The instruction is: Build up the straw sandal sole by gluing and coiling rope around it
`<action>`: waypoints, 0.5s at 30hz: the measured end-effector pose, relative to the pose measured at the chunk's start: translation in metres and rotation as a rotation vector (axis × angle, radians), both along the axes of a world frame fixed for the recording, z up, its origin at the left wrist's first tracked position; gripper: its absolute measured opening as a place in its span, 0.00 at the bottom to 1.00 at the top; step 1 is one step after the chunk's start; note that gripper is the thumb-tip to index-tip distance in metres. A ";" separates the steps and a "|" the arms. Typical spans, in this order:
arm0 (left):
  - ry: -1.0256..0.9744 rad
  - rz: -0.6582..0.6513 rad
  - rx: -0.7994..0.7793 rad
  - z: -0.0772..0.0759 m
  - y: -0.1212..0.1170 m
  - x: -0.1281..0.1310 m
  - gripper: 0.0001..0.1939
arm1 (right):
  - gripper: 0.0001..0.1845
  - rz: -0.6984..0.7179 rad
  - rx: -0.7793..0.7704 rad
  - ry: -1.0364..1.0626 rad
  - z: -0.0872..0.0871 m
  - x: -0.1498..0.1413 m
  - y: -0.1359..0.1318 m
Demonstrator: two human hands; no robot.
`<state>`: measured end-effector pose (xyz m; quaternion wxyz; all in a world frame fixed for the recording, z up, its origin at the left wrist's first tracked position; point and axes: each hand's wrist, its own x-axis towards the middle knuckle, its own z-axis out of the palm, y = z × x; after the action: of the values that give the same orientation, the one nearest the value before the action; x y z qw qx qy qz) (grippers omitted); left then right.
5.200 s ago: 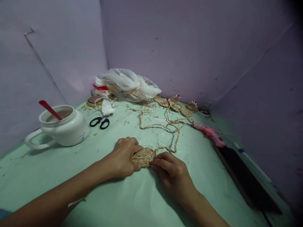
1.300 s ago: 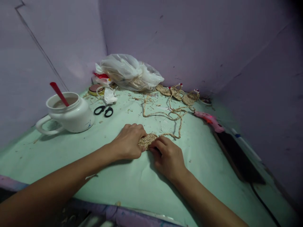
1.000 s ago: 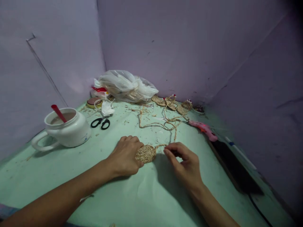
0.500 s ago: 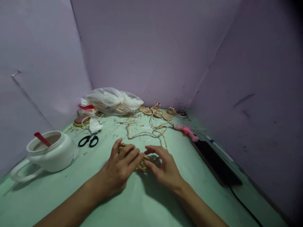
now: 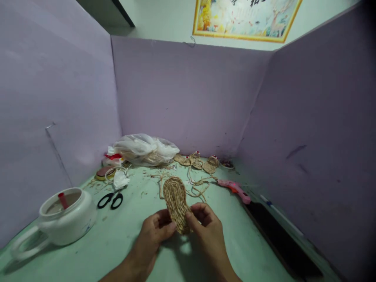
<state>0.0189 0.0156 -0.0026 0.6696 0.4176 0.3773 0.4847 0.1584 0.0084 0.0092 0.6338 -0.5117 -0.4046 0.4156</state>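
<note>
A woven straw sole [image 5: 175, 196], shaped like a small slipper bottom, is held up above the green table with its broad end away from me. My left hand [image 5: 154, 233] pinches its lower left edge between thumb and fingers. On the opposite edge, my right hand [image 5: 205, 227] grips it the same way, thumb on the near face. Behind the sole lies a loose braided straw cord [image 5: 199, 188], partly hidden by it. Farther back rest several small straw slippers [image 5: 210, 164] with red and white bits on them.
At left stand a white mug [image 5: 70, 219] with a red stick in it and black-handled scissors [image 5: 110, 200]. A plastic bag [image 5: 147, 150] lies by the back wall. On the right are a pink glue gun [image 5: 235, 188], a black tray-like slab [image 5: 279, 239] and a pen [image 5: 282, 215].
The straw sole has been raised and tipped up, so its face now shows between both hands. My left hand has shifted from over it to its side. The camera view has tilted upward.
</note>
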 end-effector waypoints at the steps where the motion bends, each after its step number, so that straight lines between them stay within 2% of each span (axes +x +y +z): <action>1: -0.045 -0.022 -0.048 0.001 0.000 0.003 0.20 | 0.13 0.028 -0.003 -0.031 -0.002 -0.004 -0.002; 4: -0.110 0.017 -0.151 0.008 -0.003 0.005 0.14 | 0.13 0.075 0.030 -0.179 -0.005 -0.002 -0.002; 6: -0.126 0.090 -0.211 0.011 -0.003 0.004 0.11 | 0.14 0.023 0.052 -0.299 -0.002 0.018 0.005; 8: -0.126 0.197 -0.272 0.012 -0.002 0.002 0.06 | 0.17 -0.097 0.017 -0.439 0.004 0.054 0.017; 10: -0.137 0.277 -0.316 0.010 0.000 0.000 0.05 | 0.19 -0.257 -0.122 -0.599 0.014 0.100 0.031; 13: -0.168 0.304 -0.348 0.010 0.002 -0.001 0.06 | 0.14 -0.365 -0.283 -0.717 0.025 0.161 0.053; 15: -0.195 0.307 -0.371 0.011 0.001 -0.001 0.06 | 0.10 -0.376 -0.404 -0.777 0.026 0.186 0.069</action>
<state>0.0182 0.0167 0.0084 0.6866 0.1767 0.4525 0.5410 0.3444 0.0775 0.0356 0.3876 -0.8067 -0.4231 0.1417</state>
